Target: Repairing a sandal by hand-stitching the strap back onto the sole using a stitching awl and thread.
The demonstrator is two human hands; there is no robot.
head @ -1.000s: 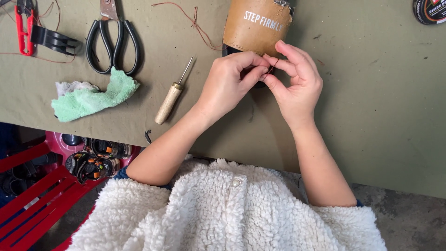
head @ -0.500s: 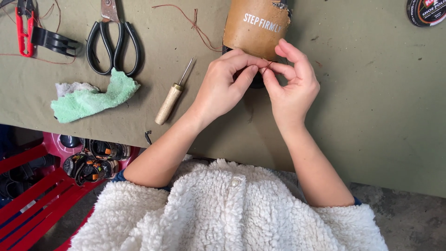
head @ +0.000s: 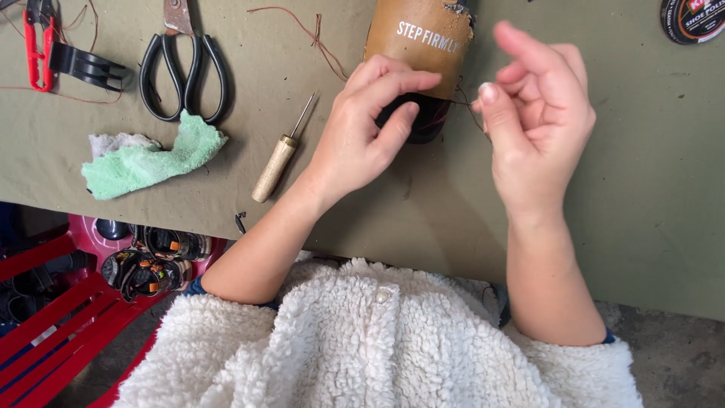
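A brown shoe (head: 423, 38) with a dark heel end lies at the top middle of the olive-green table cover (head: 649, 189). My left hand (head: 362, 128) grips its near end, thumb pressed on the dark part and fingers curled over the brown top. My right hand (head: 536, 128) is lifted just right of the shoe, thumb and forefinger pinched on a thin dark thread (head: 464, 102) that runs back to the shoe. I cannot make out whether a needle is in the pinch.
A wooden-handled awl (head: 276, 162) lies left of my left hand. Further left are black-handled scissors (head: 185, 68), a green and white rag (head: 151, 159), red snips (head: 34, 45) and a black clip (head: 87, 66). A round tin (head: 691, 17) sits top right. Red crates (head: 45, 317) stand below the table's edge.
My hands were together at the shoe's near end. My right hand has pulled away to the right and upward, drawing the thread out, while my left hand stays on the shoe.
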